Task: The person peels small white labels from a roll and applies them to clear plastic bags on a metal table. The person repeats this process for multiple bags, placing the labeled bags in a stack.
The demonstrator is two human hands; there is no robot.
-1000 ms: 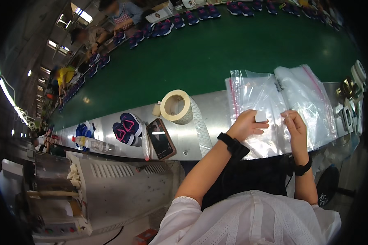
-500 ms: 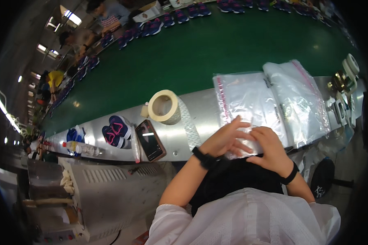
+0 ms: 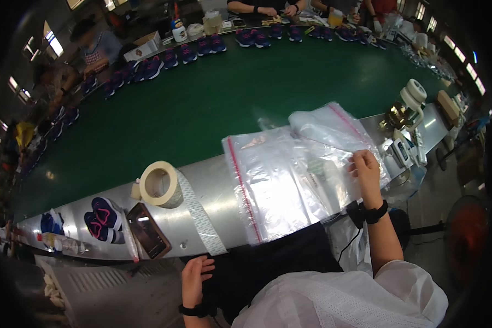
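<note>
My right hand (image 3: 366, 170) rests its fingers on the clear plastic zip bags (image 3: 290, 183); at seven o'clock my left hand (image 3: 194, 280) hangs open.

- The left hand (image 3: 195, 281) lies below the worktop (image 3: 213, 188) edge; its wrist is cut off by the lower edge.
- The clear bags (image 3: 290, 180) overlap, so their count cannot be told.
- The far shoes (image 3: 202, 46) are too small for detail.
</note>
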